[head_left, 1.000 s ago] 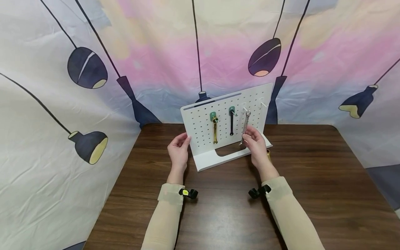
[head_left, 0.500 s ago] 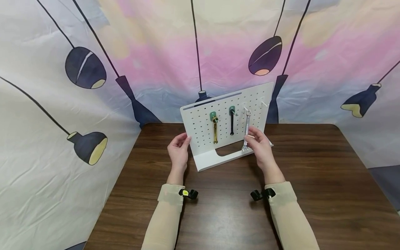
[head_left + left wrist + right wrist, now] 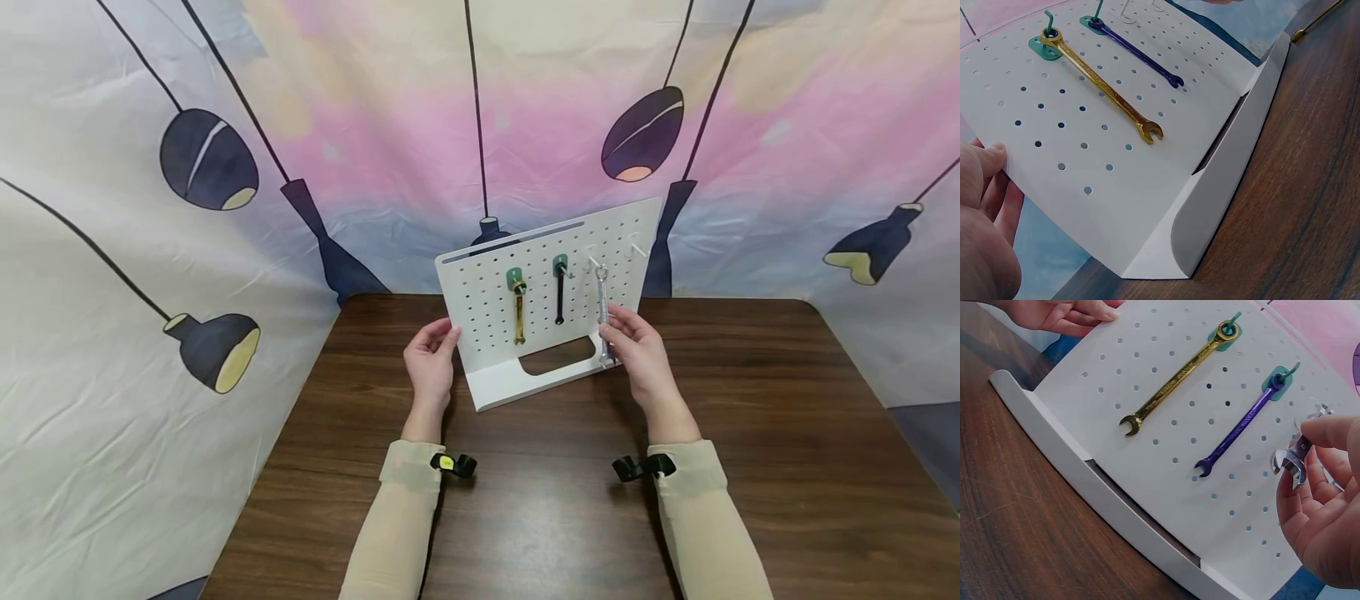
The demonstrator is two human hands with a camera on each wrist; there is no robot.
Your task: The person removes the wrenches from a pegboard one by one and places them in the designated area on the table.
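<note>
A white pegboard (image 3: 487,325) stands tilted back on the table. My left hand (image 3: 429,367) pinches its left edge, thumb (image 3: 994,156) in front and fingers behind. My right hand (image 3: 637,354) pinches a silver combination wrench (image 3: 602,300) by its lower part, open end down. The ring end stands close to a clear hook (image 3: 592,258); whether it is around the hook I cannot tell. A gold wrench (image 3: 1172,387) and a purple wrench (image 3: 1241,428) hang by their ring ends from green hooks (image 3: 1047,47) on the board.
Another clear hook (image 3: 636,248) sticks out at the board's upper right. A gold tool (image 3: 1316,22) lies on the dark wooden table (image 3: 555,500) beyond the board's right end. A patterned cloth (image 3: 375,108) hangs behind.
My right hand and the silver wrench have shifted slightly right and toward me. The wrench now hangs nearer to upright, its lower end swung to the right. My left hand stays at the board's edge.
</note>
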